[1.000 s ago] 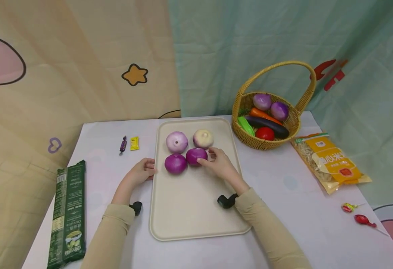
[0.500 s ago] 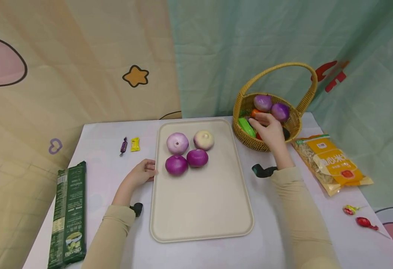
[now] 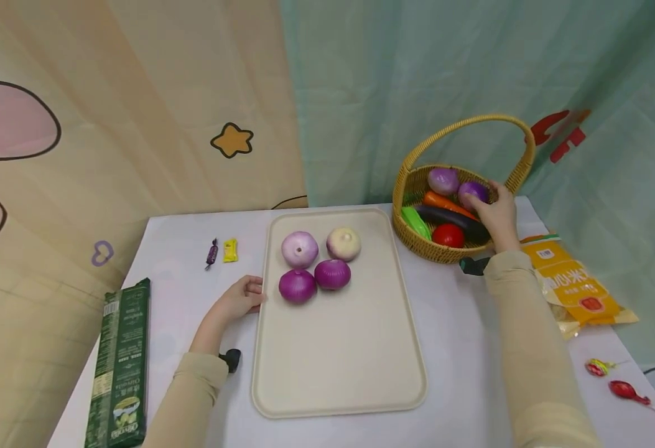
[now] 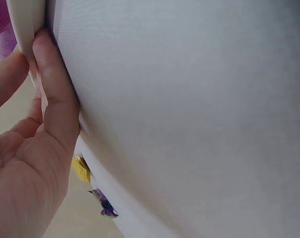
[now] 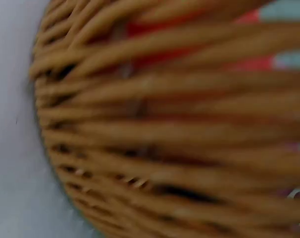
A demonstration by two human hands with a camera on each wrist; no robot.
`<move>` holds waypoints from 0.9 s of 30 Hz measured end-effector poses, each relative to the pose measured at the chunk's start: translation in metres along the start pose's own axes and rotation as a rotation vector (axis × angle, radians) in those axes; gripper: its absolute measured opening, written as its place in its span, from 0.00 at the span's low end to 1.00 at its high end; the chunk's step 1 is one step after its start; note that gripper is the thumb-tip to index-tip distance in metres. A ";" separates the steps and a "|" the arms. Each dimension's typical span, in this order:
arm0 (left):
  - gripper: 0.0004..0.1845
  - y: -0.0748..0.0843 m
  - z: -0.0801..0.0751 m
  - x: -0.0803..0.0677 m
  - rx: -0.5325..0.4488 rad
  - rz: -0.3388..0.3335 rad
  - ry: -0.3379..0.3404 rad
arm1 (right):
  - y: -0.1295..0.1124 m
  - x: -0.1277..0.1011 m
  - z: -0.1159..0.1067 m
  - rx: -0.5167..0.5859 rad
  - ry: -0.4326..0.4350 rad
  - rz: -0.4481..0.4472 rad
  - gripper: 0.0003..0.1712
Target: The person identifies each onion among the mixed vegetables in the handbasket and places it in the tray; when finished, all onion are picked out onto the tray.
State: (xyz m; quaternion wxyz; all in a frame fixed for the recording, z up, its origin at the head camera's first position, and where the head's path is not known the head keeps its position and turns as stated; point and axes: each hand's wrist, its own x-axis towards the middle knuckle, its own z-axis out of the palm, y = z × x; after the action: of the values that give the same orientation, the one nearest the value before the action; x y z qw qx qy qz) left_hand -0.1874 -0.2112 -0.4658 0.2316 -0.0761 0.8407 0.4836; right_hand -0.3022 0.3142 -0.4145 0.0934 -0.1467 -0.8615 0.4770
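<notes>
My left hand (image 3: 240, 297) holds the left rim of a beige tray (image 3: 338, 373); in the left wrist view the thumb and fingers (image 4: 56, 84) lie on either side of that rim. On the tray sit a pale purple onion (image 3: 300, 249), a white-and-purple onion (image 3: 344, 243) and two dark purple onions, one left (image 3: 297, 286) and one right (image 3: 333, 274). My right hand (image 3: 499, 218) reaches into a wicker basket (image 3: 436, 251) and grips a purple onion (image 3: 471, 191) between thumb and fingers. The right wrist view shows only blurred wicker weave (image 5: 165, 109), with the hand hidden.
Beside that onion, the basket holds another onion (image 3: 443, 180), a carrot (image 3: 439, 200), an eggplant (image 3: 445, 216), a tomato (image 3: 448, 236) and a green vegetable (image 3: 416, 222). An orange food bag (image 3: 579, 286), lollipops (image 3: 628, 390), candies (image 3: 230, 250) and a green packet (image 3: 120, 367) lie around the tray.
My right hand has left the dark purple onion on the tray, moved right over the basket, and now grips the purple onion there. My left hand stays at the tray rim.
</notes>
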 end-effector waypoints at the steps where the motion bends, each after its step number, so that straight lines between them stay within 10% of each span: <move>1: 0.24 0.000 0.000 0.000 0.002 -0.003 0.003 | 0.003 0.002 0.001 -0.012 -0.015 -0.003 0.49; 14: 0.22 -0.002 0.005 -0.001 -0.014 -0.014 0.022 | 0.020 0.016 0.011 -0.246 0.009 -0.084 0.45; 22: 0.23 -0.002 0.006 -0.001 0.006 -0.021 0.031 | 0.022 0.016 0.015 -0.188 0.041 -0.055 0.43; 27: 0.24 0.000 0.003 -0.002 0.005 -0.009 0.029 | 0.008 0.013 0.006 -0.130 -0.108 -0.006 0.50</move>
State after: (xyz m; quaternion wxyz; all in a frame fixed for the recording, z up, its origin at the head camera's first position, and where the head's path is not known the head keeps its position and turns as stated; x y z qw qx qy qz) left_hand -0.1847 -0.2087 -0.4657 0.2217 -0.0865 0.8449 0.4790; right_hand -0.3151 0.3181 -0.4241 0.0385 -0.1241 -0.8949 0.4270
